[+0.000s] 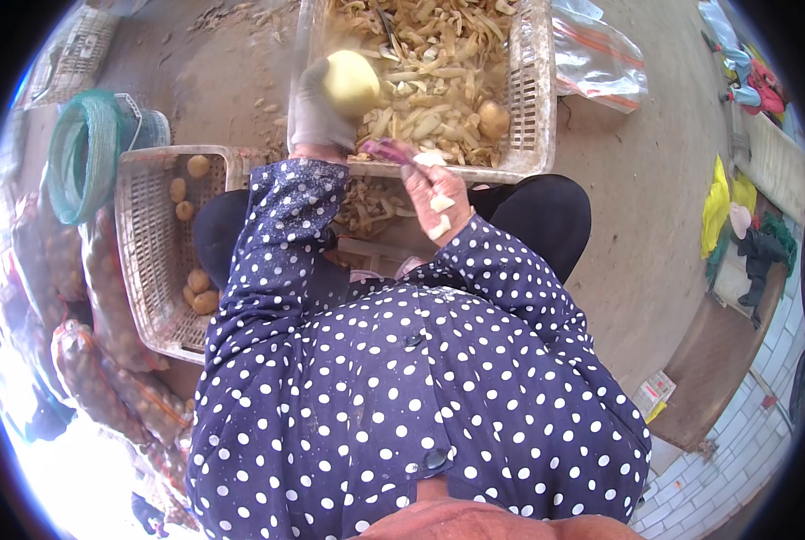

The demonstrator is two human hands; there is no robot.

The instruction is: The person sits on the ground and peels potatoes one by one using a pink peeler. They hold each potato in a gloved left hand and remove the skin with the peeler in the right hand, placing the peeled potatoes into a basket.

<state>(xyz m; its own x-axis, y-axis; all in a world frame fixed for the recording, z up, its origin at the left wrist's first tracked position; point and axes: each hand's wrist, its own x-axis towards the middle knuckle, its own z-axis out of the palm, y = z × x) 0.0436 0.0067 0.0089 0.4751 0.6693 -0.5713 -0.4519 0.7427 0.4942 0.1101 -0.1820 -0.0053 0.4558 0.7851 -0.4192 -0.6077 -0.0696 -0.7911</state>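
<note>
My left hand [318, 111], in a pale glove, grips a peeled yellow potato [352, 83] over the left side of a plastic crate [532, 88]. Potato peelings [436, 74] fill that crate, and an unpeeled potato [494, 119] rests on them near the right wall. Bare and dotted with bits of peel, my right hand [437, 196] is shut on a purple-handled peeler [389, 151] above the crate's near rim. Motion blurs the peeler, so its blade does not show clearly. The peeler is apart from the held potato.
At left, a second plastic crate [129, 256] holds several unpeeled potatoes [203, 302]. Behind it stand a green mesh bag [78, 158] and a bucket [152, 128]. Full mesh sacks [109, 290] line the left side. A clear plastic bag [598, 61] lies right of the peelings crate.
</note>
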